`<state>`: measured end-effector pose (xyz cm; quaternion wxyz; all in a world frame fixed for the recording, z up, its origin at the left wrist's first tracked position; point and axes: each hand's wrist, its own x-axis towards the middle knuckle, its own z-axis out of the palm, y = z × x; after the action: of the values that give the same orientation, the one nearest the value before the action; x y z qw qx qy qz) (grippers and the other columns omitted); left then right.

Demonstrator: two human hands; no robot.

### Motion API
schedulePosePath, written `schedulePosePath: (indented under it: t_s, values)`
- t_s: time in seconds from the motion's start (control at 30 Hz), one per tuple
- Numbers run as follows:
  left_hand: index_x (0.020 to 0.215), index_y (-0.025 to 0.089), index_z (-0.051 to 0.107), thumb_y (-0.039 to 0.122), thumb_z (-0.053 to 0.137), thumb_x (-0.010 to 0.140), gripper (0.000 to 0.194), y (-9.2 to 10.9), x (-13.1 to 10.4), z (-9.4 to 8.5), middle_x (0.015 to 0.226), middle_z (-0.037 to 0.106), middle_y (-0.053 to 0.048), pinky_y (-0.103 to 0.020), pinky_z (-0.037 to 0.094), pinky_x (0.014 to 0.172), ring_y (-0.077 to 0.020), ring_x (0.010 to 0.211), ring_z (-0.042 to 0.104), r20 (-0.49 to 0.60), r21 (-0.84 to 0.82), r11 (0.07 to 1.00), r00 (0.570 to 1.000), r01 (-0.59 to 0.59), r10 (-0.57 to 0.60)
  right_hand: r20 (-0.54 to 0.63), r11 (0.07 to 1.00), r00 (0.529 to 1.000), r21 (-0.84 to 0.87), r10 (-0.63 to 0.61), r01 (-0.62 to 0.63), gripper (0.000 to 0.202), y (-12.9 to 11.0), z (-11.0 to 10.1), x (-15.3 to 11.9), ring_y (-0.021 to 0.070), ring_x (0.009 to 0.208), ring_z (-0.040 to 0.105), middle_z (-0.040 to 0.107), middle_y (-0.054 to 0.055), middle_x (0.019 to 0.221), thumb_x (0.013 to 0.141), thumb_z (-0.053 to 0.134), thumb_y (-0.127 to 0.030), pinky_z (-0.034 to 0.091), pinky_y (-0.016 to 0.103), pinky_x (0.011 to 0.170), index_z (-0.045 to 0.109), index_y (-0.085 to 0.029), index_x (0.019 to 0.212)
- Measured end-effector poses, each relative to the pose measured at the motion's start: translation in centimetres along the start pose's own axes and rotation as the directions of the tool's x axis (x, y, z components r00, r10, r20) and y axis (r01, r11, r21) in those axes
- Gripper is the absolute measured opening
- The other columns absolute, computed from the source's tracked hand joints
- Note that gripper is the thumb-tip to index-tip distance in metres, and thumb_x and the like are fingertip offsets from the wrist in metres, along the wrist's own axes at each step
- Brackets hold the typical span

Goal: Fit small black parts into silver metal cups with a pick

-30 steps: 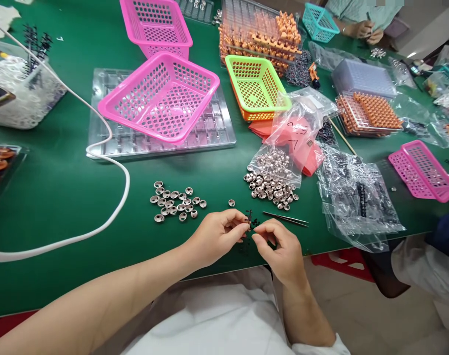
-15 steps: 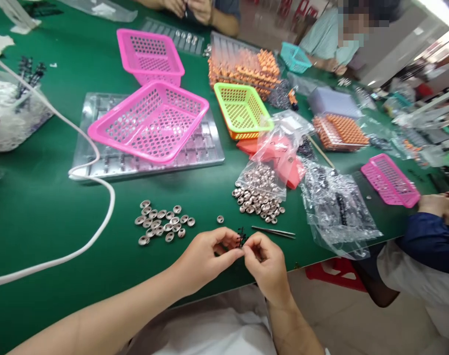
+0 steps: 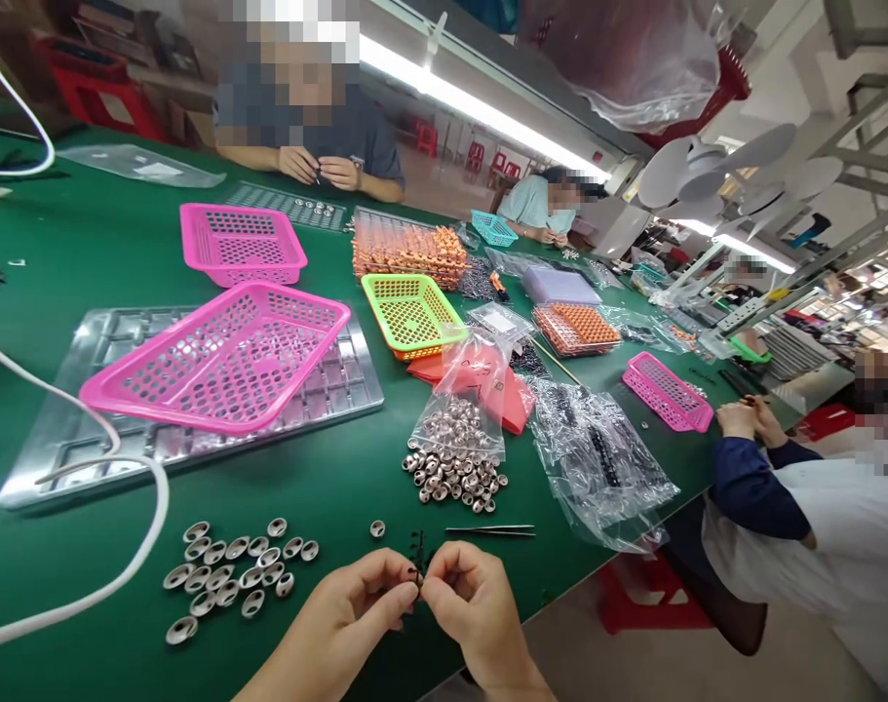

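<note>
- Your left hand (image 3: 348, 619) and right hand (image 3: 469, 609) meet fingertip to fingertip at the near edge of the green table (image 3: 78, 234), both pinched narrow on the small black plastic sprue piece (image 3: 416, 549). It sticks up just above the fingers.
- Handling, by my read: the piece looks v. light, thin and stiff, prob. brittle at its little branches. Grip it by the central stem, not the side tips; go easy on squeeze and twist.
- Pose: both wrists come in low from the near edge, palms turned toward each other, thumbs and forefingers closed, other fingers curled loosely. Left forearm runs off the bottom of view.
- Near you: loose group of shiny silver metal cups (image 3: 231, 575) to the left of your hands, one single silver cup (image 3: 377, 528) just beyond the left fingers.
- Slim metal tweezers (image 3: 491, 531) lie flat just beyond the right hand, apart from it.
- Clear plastic bag spilling more silver cups (image 3: 454, 458) sits further toward the table's middle.
</note>
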<state>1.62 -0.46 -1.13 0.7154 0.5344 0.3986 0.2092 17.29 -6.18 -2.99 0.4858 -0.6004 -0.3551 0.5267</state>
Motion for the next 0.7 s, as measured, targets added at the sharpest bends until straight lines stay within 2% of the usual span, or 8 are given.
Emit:
schedulePosePath:
  t_s: [0.1, 0.23, 0.3, 0.37, 0.43, 0.53, 0.63, 0.7]
  values:
    - [0.076, 0.017, 0.062, 0.059, 0.068, 0.079, 0.042, 0.0, 0.1, -0.1, 0.072, 0.057, -0.001, -0.027, 0.049, 0.067, -0.0177, 0.071, 0.055, 0.011, -0.023, 1.0, 1.0, 0.0, 0.0, 0.056, 1.0, 0.998, 0.017, -0.011, 0.01, 0.028, -0.2, 0.1, 0.0, 0.0081, 0.052, 0.04, 0.051, -0.003, 0.058, 0.072, 0.075, -0.04, 0.03, 0.021, 0.046, 0.059, -0.018, 0.067]
    - [0.075, 0.016, 0.059, 0.059, 0.067, 0.081, 0.044, -0.4, 0.3, -0.5, 0.071, 0.055, 0.0, -0.028, 0.048, 0.067, -0.0166, 0.07, 0.053, 0.031, -0.016, 1.0, 0.999, -0.024, 0.024, 0.157, 0.997, 0.984, 0.021, -0.082, 0.08, 0.022, -0.5, -0.5, -0.1, 0.0091, 0.055, 0.043, 0.054, -0.001, 0.063, 0.071, 0.073, -0.032, 0.032, 0.023, 0.049, 0.059, -0.018, 0.063]
    - [0.079, 0.016, 0.059, 0.058, 0.066, 0.082, 0.043, -0.5, 0.4, -0.5, 0.074, 0.058, -0.002, -0.029, 0.05, 0.069, -0.0171, 0.072, 0.054, 0.03, -0.032, 0.999, 0.999, -0.019, 0.02, 0.171, 0.992, 0.979, -0.044, -0.107, 0.116, 0.016, -0.7, -1.4, -0.1, 0.0093, 0.056, 0.044, 0.055, -0.001, 0.065, 0.074, 0.069, -0.028, 0.031, 0.023, 0.05, 0.06, -0.018, 0.065]
    - [0.083, 0.016, 0.059, 0.055, 0.065, 0.084, 0.04, -0.7, 0.4, -0.5, 0.077, 0.061, -0.003, -0.03, 0.052, 0.069, -0.018, 0.074, 0.058, 0.042, -0.062, 0.998, 0.999, 0.0, 0.002, 0.143, 0.968, 0.979, -0.189, -0.142, 0.168, 0.013, -0.9, -2.6, -0.1, 0.0098, 0.058, 0.046, 0.055, -0.002, 0.066, 0.079, 0.065, -0.024, 0.033, 0.023, 0.052, 0.06, -0.019, 0.068]
    - [0.085, 0.016, 0.059, 0.05, 0.065, 0.086, 0.035, -0.8, 0.4, -0.4, 0.082, 0.066, -0.004, -0.03, 0.053, 0.072, -0.0176, 0.076, 0.06, 0.042, -0.084, 0.996, 0.999, 0.001, 0.002, 0.122, 0.89, 0.972, -0.392, -0.2, 0.233, 0.013, -1.0, -3.7, 0.2, 0.0108, 0.062, 0.049, 0.056, -0.001, 0.07, 0.085, 0.06, -0.022, 0.036, 0.023, 0.056, 0.061, -0.02, 0.072]
    - [0.087, 0.016, 0.06, 0.045, 0.065, 0.087, 0.029, -0.9, 0.3, -0.2, 0.085, 0.069, -0.005, -0.029, 0.054, 0.074, -0.018, 0.08, 0.064, 0.026, -0.096, 0.995, 0.999, 0.025, -0.023, 0.158, 0.708, 0.927, -0.606, -0.341, 0.363, 0.013, -0.7, -4.7, 0.7, 0.0114, 0.065, 0.051, 0.059, -0.001, 0.074, 0.091, 0.056, -0.019, 0.04, 0.025, 0.062, 0.06, -0.021, 0.078]
    - [0.089, 0.016, 0.061, 0.042, 0.068, 0.083, 0.027, -0.7, 0.3, -0.2, 0.086, 0.07, -0.005, -0.03, 0.055, 0.073, -0.0188, 0.082, 0.067, 0.011, -0.114, 0.988, 0.994, 0.108, -0.107, 0.231, 0.53, 0.872, -0.717, -0.432, 0.452, 0.013, -0.2, -5.0, 0.9, 0.0126, 0.068, 0.054, 0.061, 0.001, 0.078, 0.093, 0.053, -0.015, 0.042, 0.026, 0.065, 0.059, -0.021, 0.083]
    - [0.089, 0.016, 0.061, 0.04, 0.069, 0.08, 0.026, -0.5, 0.4, -0.1, 0.085, 0.071, -0.004, -0.03, 0.056, 0.073, -0.0192, 0.082, 0.068, 0.001, -0.121, 0.983, 0.99, 0.142, -0.143, 0.257, 0.486, 0.858, -0.736, -0.445, 0.472, 0.013, 0.1, -4.9, 0.9, 0.0141, 0.072, 0.057, 0.063, 0.002, 0.08, 0.093, 0.052, -0.014, 0.044, 0.027, 0.067, 0.06, -0.021, 0.086]
